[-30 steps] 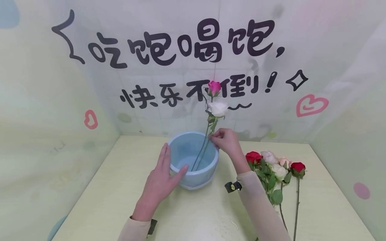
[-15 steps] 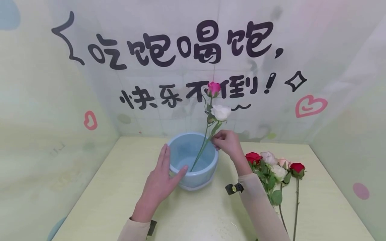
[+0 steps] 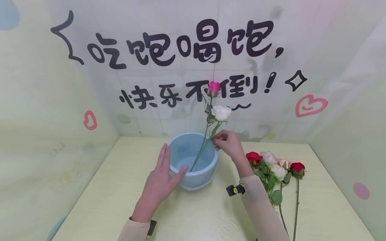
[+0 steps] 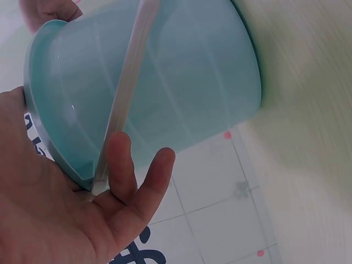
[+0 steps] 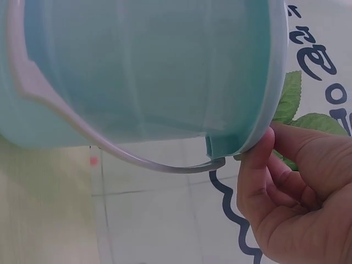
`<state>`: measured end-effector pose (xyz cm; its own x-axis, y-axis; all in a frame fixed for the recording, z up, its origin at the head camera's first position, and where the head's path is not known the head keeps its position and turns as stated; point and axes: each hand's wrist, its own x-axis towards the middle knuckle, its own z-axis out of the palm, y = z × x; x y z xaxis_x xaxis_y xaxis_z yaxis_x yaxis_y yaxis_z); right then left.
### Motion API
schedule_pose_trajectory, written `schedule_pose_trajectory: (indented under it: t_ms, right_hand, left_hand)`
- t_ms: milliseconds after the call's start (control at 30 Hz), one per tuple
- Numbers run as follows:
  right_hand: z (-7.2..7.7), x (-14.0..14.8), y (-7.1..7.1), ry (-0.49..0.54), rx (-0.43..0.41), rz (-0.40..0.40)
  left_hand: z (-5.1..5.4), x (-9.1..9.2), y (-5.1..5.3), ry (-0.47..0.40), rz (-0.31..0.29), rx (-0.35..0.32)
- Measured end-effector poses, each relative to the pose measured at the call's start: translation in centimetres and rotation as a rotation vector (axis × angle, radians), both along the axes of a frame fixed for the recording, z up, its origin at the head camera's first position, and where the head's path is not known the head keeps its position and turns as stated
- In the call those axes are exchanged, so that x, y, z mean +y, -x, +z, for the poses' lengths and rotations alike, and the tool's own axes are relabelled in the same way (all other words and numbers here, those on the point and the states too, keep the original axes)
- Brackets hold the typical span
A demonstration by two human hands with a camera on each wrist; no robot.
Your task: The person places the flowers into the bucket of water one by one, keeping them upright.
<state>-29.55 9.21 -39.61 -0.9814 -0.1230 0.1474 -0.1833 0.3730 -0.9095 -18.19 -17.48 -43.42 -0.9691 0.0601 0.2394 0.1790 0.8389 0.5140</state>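
Observation:
A light blue plastic bucket (image 3: 193, 179) stands on the table, its pale handle (image 4: 124, 93) hanging along the outside in the left wrist view. My left hand (image 3: 159, 182) rests on the left part of its rim, fingers fairly straight, thumb over the front edge. At the right rim, my right hand (image 3: 227, 144) pinches the stem of a white rose (image 3: 221, 113) between thumb and forefinger. Green leaves (image 5: 319, 122) show behind that hand in the right wrist view. A pink rose (image 3: 214, 88) leans in the bucket too. Both stems cross inside, with their ends near the front wall.
Several loose roses lie on the table (image 3: 99, 204) at the right, among them a red rose (image 3: 298, 169) and a cream rose (image 3: 279, 172). A printed backdrop (image 3: 169, 83) rises behind the table and along both sides. A small pale scrap (image 3: 234, 226) lies near the front.
The white rose has shifted slightly right and down, its stem now closer to the pink rose's. My right hand moved slightly right with it. My left hand and the bucket stay nearly still.

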Motion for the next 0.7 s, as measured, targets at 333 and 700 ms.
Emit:
schedule_pose_trajectory:
  t_ms: [333, 700]
  right_hand:
    - [0.0, 0.3, -0.9, 0.046, 0.051, 0.015]
    - [-0.5, 0.6, -1.2, 0.103, 0.076, -0.005]
  left_hand:
    - [0.0, 0.0, 0.0, -0.003, 0.002, 0.001]
    - [0.1, 0.0, 0.1, -0.006, 0.000, -0.009]
